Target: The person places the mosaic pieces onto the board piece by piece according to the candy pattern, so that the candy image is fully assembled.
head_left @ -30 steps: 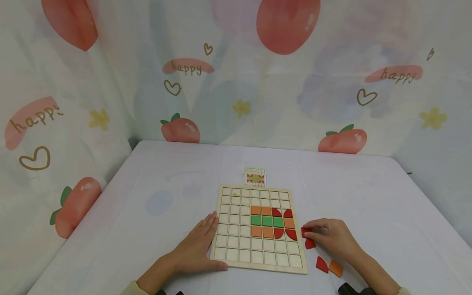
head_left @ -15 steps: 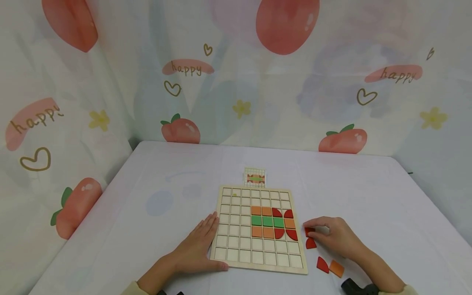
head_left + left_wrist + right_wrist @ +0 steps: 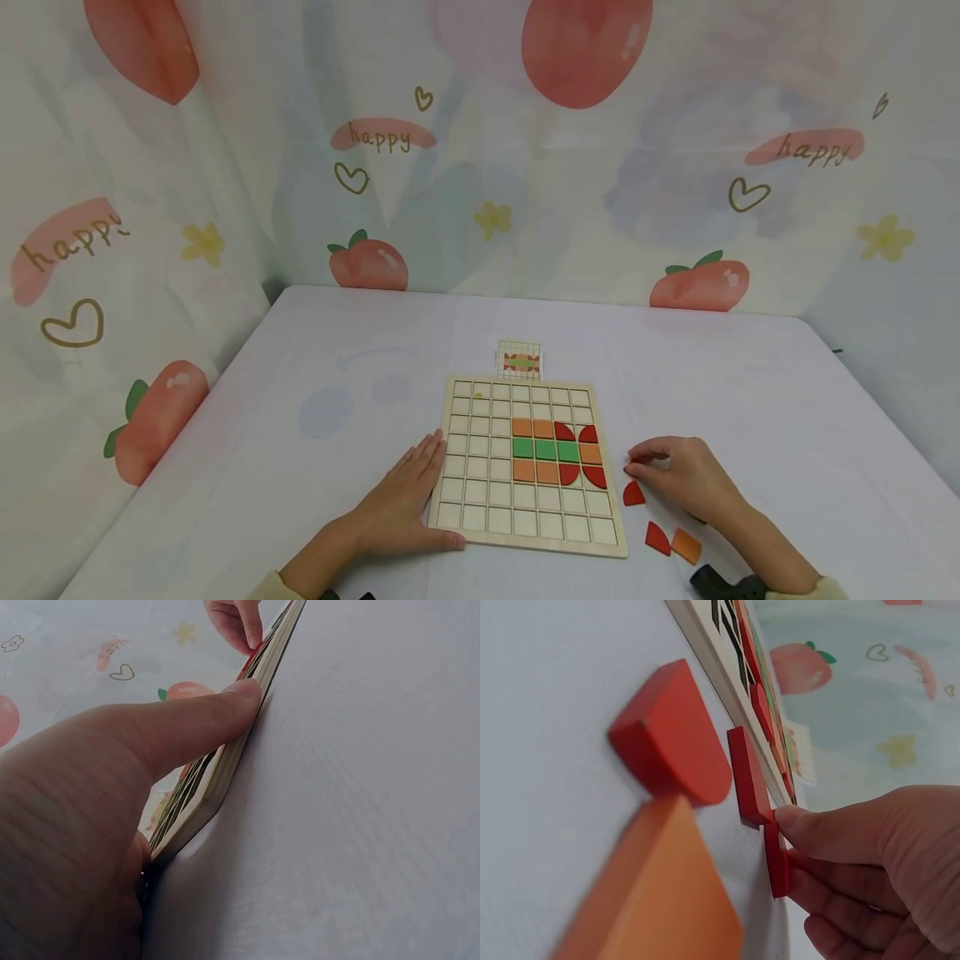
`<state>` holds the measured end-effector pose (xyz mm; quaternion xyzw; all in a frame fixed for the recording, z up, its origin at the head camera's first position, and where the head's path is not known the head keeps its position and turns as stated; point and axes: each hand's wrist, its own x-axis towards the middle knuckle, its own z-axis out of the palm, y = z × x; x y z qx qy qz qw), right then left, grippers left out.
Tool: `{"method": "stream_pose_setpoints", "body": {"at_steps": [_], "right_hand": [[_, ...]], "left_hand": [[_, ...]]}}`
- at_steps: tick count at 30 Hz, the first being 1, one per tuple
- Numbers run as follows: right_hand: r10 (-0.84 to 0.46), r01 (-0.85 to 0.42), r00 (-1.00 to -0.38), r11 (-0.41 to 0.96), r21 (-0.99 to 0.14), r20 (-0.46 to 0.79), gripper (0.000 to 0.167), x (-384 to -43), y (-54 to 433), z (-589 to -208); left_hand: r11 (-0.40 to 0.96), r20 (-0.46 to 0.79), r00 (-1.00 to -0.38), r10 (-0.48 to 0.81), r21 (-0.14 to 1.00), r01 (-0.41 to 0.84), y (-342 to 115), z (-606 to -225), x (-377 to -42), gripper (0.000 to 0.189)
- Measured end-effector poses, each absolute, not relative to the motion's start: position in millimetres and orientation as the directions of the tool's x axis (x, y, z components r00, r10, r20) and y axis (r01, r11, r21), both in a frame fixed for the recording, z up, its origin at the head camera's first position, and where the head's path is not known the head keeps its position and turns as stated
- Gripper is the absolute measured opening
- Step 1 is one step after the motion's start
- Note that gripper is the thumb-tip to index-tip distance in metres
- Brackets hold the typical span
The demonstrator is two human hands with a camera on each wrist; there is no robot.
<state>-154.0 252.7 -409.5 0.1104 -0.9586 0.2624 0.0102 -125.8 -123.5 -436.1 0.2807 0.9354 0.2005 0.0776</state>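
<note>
My left hand (image 3: 405,500) rests against the wooden grid board (image 3: 465,542), straight fingers along its left side and thumb at the near edge. Orange, green and red tiles fill part of the grid's right half. To the right of the board, my right hand (image 3: 686,479) pinches a red quarter-circle tile (image 3: 775,859) between thumb and fingers; from the head view the fingers mostly hide it. Just below those fingertips lies another red tile (image 3: 633,493). Nearer the front are a third loose red tile (image 3: 657,538) and an orange tile (image 3: 686,546).
A small pattern card (image 3: 518,360) lies beyond the board's far edge, printed with a coloured design on a grid. White cloth (image 3: 360,333) covers the table. A printed curtain (image 3: 480,167) stands behind and at the sides.
My right hand has shifted slightly right and away from the board, and the red tile at its fingertips is now mostly hidden in the head view. The left hand stays put.
</note>
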Motion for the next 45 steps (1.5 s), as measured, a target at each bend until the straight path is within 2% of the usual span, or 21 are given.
{"method": "stream_pose_setpoints", "body": {"at_steps": [9,15,20,23,28,36,39,45], "right_hand": [[-0.135,-0.154,-0.988,0.851,-0.502,0.075,0.015,-153,248,-409],[-0.215,-0.199,-0.976,0.815,-0.544,0.034,0.022,-157,258,-405],[-0.396,-0.302,-0.918,0.729,-0.615,-0.019,0.029,-164,275,-402],[-0.452,-0.324,-0.891,0.706,-0.63,-0.049,0.029,-167,279,-402],[-0.441,-0.338,-0.897,0.722,-0.604,-0.026,0.028,-166,278,-405],[-0.344,-0.307,-0.938,0.764,-0.567,0.044,0.031,-158,268,-406],[-0.353,-0.303,-0.935,0.769,-0.563,0.022,0.035,-158,268,-404],[-0.461,-0.341,-0.886,0.72,-0.604,-0.05,0.035,-165,275,-401]], "left_hand": [[0.763,-0.036,-0.832,0.553,0.423,0.489,-124,-436,-125,0.117],[0.764,-0.033,-0.836,0.548,0.426,0.485,-123,-437,-125,0.117],[0.765,-0.03,-0.837,0.547,0.423,0.485,-123,-437,-126,0.117],[0.765,-0.031,-0.835,0.549,0.423,0.486,-123,-436,-125,0.117],[0.761,-0.032,-0.833,0.552,0.427,0.488,-123,-435,-125,0.116],[0.757,-0.021,-0.831,0.555,0.428,0.495,-124,-435,-124,0.116],[0.757,-0.023,-0.831,0.556,0.427,0.494,-124,-435,-124,0.116],[0.755,-0.02,-0.83,0.558,0.427,0.497,-124,-436,-125,0.116]]}}
